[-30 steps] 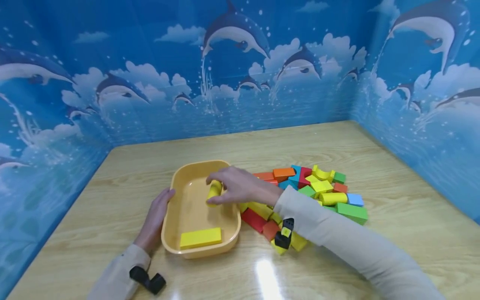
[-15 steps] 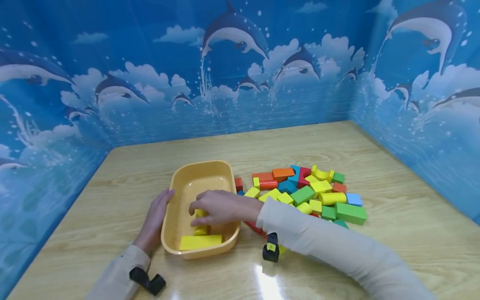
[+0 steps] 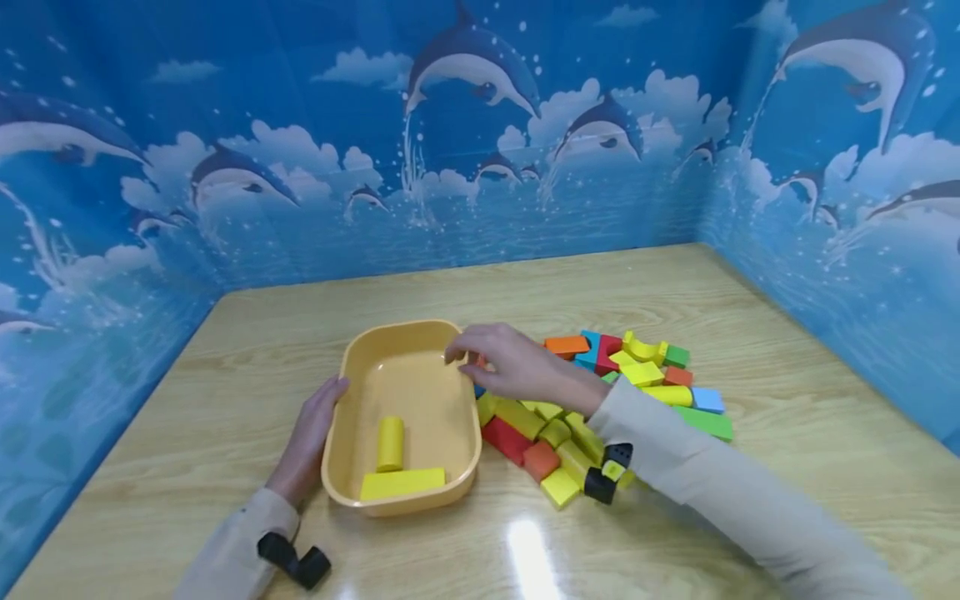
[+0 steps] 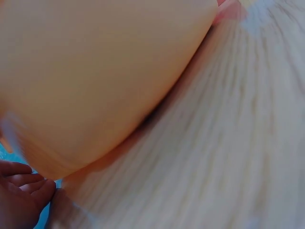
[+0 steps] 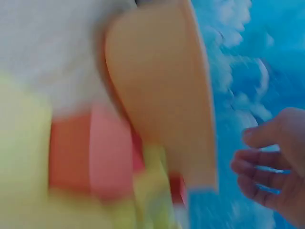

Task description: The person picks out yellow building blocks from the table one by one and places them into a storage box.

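A peach-coloured plastic basin [image 3: 420, 327] stands on the wooden table. Inside, at its near end, a yellow cylinder block [image 3: 390, 443] lies lengthwise with one end close to a flat yellow rectangular block [image 3: 402, 483]. My left hand [image 3: 311, 429] rests against the basin's left side, fingertips at the rim; the left wrist view shows its loosely bent fingers [image 4: 33, 183] beside the outer wall. Over the basin's right rim hovers my right hand [image 3: 502, 360], its fingers and thumb parted around nothing. The right wrist view shows that hand [image 5: 281, 164] holding nothing, beside the basin wall.
Right of the basin lies a spread of toy blocks, among them a red block [image 3: 508, 440], an orange block [image 3: 566, 346], a yellow arch [image 3: 645, 348] and a light-blue block [image 3: 707, 400]. My right forearm crosses over several. A dolphin-patterned backdrop [image 3: 450, 208] walls the table.
My right hand carried the yellow cylinder towards the basin's near end, let go of it beside the rectangular block, then moved back and right to the rim. My left hand stayed put.
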Available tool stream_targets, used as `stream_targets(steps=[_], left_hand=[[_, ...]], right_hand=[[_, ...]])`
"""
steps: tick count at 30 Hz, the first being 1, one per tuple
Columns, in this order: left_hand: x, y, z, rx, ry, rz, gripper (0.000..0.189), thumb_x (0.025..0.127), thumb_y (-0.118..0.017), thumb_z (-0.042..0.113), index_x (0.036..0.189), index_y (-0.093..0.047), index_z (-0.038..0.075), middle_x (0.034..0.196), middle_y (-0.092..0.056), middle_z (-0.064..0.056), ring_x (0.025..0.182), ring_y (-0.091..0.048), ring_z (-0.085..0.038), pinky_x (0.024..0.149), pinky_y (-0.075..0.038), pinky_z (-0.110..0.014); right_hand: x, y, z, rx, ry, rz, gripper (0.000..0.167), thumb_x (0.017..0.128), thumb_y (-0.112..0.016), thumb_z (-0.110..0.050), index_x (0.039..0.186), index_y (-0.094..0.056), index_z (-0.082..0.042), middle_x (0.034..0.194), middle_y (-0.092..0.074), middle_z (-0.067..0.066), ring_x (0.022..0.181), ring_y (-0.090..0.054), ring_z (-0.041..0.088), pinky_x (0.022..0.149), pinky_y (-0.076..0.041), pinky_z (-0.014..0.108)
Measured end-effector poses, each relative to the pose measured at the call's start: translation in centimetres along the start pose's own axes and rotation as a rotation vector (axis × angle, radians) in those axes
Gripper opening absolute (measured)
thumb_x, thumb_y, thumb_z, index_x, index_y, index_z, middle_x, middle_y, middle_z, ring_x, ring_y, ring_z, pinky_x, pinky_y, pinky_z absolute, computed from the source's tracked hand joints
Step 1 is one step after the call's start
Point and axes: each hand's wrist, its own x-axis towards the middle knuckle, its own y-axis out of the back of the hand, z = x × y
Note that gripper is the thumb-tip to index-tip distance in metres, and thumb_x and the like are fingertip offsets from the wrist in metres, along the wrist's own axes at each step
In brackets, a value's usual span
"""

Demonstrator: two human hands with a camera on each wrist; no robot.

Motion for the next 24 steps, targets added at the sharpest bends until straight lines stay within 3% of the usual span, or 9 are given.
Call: stream_targets(steps=[8, 13, 18, 24], left_hand=[[0.1, 0.1, 0.0, 0.003, 0.031, -0.017, 0.068, 0.105, -0.026, 0.041, 0.153, -0.003, -0.001, 0.159, -0.008, -0.020, 0.144, -0.015, -0.035, 0.118, -0.017, -0.047], [0.2, 0.2, 0.1, 0.019, 0.030, 0.000, 0.070, 0.104, -0.027, 0.041, 0.152, -0.001, -0.003, 0.159, -0.003, -0.021, 0.145, -0.008, -0.036, 0.119, -0.011, -0.047], [0.1, 0.1, 0.2, 0.008, 0.026, -0.003, 0.069, 0.105, -0.027, 0.040, 0.152, -0.002, -0.003, 0.159, -0.005, -0.022, 0.145, -0.011, -0.036, 0.118, -0.014, -0.048], [0.0, 0.0, 0.3, 0.007, 0.027, -0.002, 0.069, 0.105, -0.027, 0.041, 0.152, -0.002, -0.003, 0.159, -0.007, -0.021, 0.145, -0.013, -0.035, 0.118, -0.015, -0.047]], right_hand=[[-8.3, 5.6, 6.1, -0.161, -0.326, 0.024, 0.030, 0.086, -0.066, 0.004, 0.116, -0.065, -0.002, 0.112, -0.066, 0.015, 0.095, -0.063, 0.029, 0.081, -0.056, 0.045], [-12.8, 7.1, 10.2, -0.208, -0.503, -0.028, 0.030, 0.084, -0.068, 0.003, 0.114, -0.063, 0.003, 0.109, -0.065, 0.020, 0.097, -0.061, 0.037, 0.081, -0.055, 0.050], [-15.8, 7.0, 12.6, -0.207, -0.571, -0.055, 0.031, 0.082, -0.070, 0.001, 0.111, -0.063, 0.005, 0.102, -0.066, 0.020, 0.090, -0.062, 0.035, 0.076, -0.056, 0.049], [-16.9, 6.4, 13.6, -0.217, -0.573, 0.000, 0.028, 0.084, -0.070, -0.004, 0.110, -0.063, 0.003, 0.098, -0.068, 0.017, 0.081, -0.064, 0.026, 0.073, -0.056, 0.046]])
